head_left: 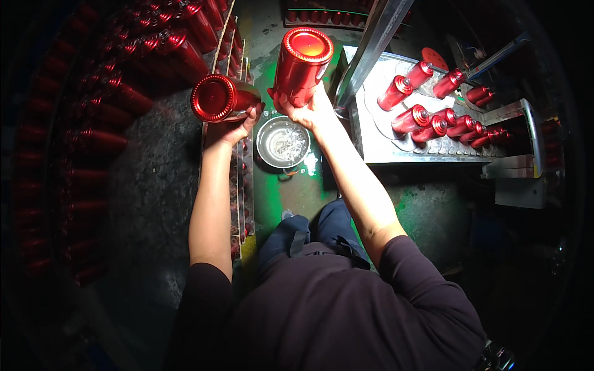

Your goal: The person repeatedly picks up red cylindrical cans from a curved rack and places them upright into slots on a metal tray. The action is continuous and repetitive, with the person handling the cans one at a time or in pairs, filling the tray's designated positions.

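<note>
My left hand is wrapped round a glossy red bottle, its ridged round base turned up towards me. My right hand grips a second red bottle, also base up and held a little higher and farther off. The necks of both bottles are hidden behind the hands and bodies. Below and between my forearms, a round metal pot sits low with clear, bubbly liquid in it. Neither bottle visibly touches the pot.
To the left, many red bottles stand packed in rows along a thin rail. On the right, a white-topped table carries several red bottles near a metal post. Wet patches mark the green floor.
</note>
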`<state>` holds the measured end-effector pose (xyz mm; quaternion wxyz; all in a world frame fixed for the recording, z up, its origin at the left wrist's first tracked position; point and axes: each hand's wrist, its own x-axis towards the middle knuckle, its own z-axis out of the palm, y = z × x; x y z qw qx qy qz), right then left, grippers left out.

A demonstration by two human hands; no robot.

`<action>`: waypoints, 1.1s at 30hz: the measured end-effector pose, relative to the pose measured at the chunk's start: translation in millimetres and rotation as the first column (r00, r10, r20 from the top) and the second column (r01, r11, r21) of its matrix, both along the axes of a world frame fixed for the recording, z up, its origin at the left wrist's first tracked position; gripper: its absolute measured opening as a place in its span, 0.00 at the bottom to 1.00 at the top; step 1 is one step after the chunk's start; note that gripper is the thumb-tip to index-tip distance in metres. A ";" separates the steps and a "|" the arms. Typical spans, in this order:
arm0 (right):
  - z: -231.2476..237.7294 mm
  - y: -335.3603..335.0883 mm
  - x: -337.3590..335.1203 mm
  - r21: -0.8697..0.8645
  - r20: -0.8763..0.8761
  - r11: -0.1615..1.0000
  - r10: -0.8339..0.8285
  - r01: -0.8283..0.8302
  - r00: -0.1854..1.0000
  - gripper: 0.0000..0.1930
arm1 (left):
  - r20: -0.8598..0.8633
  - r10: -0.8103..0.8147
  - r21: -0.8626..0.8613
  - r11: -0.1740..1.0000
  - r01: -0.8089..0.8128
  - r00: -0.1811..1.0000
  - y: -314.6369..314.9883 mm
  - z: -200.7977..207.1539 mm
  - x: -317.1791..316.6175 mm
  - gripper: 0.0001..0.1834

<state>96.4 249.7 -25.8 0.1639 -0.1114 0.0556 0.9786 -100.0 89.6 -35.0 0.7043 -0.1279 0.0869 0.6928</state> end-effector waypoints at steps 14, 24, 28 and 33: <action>-8.4 -7.7 1.4 0.005 -0.096 0.999 0.052 -0.052 0.994 0.38 | 0.141 -0.027 -0.018 0.999 0.029 0.990 4.5 -24.3 -5.7 0.43; 34.6 32.8 147.7 0.393 0.057 0.910 -0.171 0.135 0.984 0.29 | -0.419 -0.316 0.180 0.890 0.419 0.851 48.2 29.1 72.9 0.36; 46.8 106.0 252.3 0.460 0.032 0.731 -0.580 0.503 0.814 0.17 | -0.716 0.054 -0.168 0.954 -0.248 0.696 90.6 56.9 174.8 0.23; 95.2 202.7 407.8 0.761 0.262 0.534 -0.773 0.368 0.578 0.23 | -0.981 0.100 0.139 0.959 -0.246 -0.165 191.7 60.4 305.4 0.35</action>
